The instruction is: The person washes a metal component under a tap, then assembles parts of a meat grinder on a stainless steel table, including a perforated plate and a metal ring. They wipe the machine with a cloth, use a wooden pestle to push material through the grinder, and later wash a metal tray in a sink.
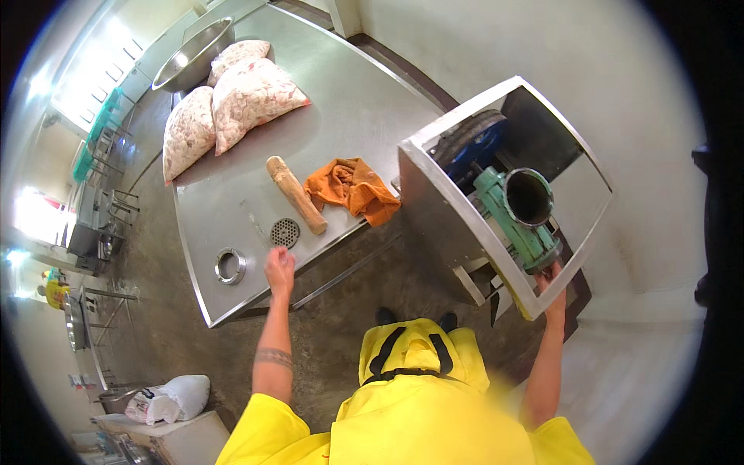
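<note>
My left hand (pixel 280 269) hovers by the table's near edge with its fingers curled closed; whatever may be inside them is hidden. Just beyond it lies a round perforated grinder plate (pixel 284 232), and to its left a metal ring (pixel 230 266). My right hand (pixel 552 288) reaches up to the lower end of a green meat grinder (pixel 518 213), fingers bent against its outlet. The frame bar covers part of that hand, so I cannot make out what its fingers hold. The grinder's wide round throat faces up, inside a metal housing (pixel 442 213).
On the steel table (pixel 356 101) lie a wooden pestle (pixel 296 194), a crumpled orange cloth (pixel 353 188), several plastic bags of pale, pinkish pieces (pixel 254 101) and a large metal basin (pixel 195 56). White sacks (pixel 174 397) rest on a counter at lower left. A wall stands right of the grinder.
</note>
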Demonstrator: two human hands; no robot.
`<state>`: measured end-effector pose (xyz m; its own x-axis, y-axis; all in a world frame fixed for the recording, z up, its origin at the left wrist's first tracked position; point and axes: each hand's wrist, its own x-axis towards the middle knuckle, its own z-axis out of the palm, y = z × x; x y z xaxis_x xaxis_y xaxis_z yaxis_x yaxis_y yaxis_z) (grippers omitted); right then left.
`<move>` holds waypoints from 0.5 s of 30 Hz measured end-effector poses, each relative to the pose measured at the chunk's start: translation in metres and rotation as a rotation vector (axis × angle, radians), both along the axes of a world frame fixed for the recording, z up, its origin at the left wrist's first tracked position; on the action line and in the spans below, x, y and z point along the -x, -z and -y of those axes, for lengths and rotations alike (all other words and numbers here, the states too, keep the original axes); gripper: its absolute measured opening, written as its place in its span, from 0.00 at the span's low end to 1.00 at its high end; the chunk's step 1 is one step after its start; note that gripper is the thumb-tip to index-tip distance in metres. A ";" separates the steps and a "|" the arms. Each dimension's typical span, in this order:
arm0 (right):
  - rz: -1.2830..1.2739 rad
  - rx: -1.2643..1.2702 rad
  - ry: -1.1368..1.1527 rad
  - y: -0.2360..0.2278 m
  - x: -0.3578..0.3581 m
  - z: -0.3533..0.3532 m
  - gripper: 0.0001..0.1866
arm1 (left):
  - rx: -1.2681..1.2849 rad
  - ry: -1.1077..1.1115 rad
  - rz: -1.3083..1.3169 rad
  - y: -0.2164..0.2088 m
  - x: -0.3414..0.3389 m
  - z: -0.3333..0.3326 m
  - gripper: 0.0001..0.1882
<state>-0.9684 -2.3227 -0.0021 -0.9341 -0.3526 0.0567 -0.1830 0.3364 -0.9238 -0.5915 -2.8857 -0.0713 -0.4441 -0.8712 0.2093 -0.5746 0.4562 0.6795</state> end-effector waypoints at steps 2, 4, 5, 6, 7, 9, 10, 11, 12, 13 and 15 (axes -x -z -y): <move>0.127 -0.060 0.055 -0.002 -0.004 0.002 0.27 | 0.146 0.086 0.158 -0.003 0.014 0.050 0.31; 0.197 0.119 0.048 -0.005 -0.007 0.007 0.26 | 0.039 0.181 0.333 -0.007 0.024 0.082 0.40; 0.193 0.155 0.036 -0.005 -0.008 0.009 0.25 | -0.035 0.213 0.455 -0.009 0.032 0.093 0.45; 0.182 0.155 0.089 -0.006 -0.010 0.011 0.24 | -0.090 0.214 0.540 -0.013 0.037 0.102 0.54; 0.146 0.119 0.123 -0.006 -0.012 0.012 0.24 | -0.146 0.200 0.581 -0.017 0.041 0.106 0.56; 0.165 0.136 0.248 -0.004 -0.019 0.010 0.21 | -0.210 0.173 0.649 -0.027 0.049 0.111 0.59; 0.221 0.186 0.337 -0.002 -0.025 0.007 0.19 | -0.231 0.158 0.652 -0.031 0.052 0.111 0.59; 0.225 0.227 0.397 0.000 -0.033 0.004 0.18 | -0.273 0.159 0.654 -0.035 0.054 0.110 0.59; 0.286 0.262 0.429 0.004 -0.042 0.000 0.16 | -0.296 0.152 0.645 -0.037 0.056 0.109 0.59; 0.296 0.288 0.429 0.009 -0.057 -0.004 0.14 | -0.310 0.135 0.644 -0.039 0.057 0.107 0.59; 0.419 0.225 0.494 0.017 -0.084 -0.011 0.10 | -0.294 0.143 0.657 -0.038 0.057 0.102 0.59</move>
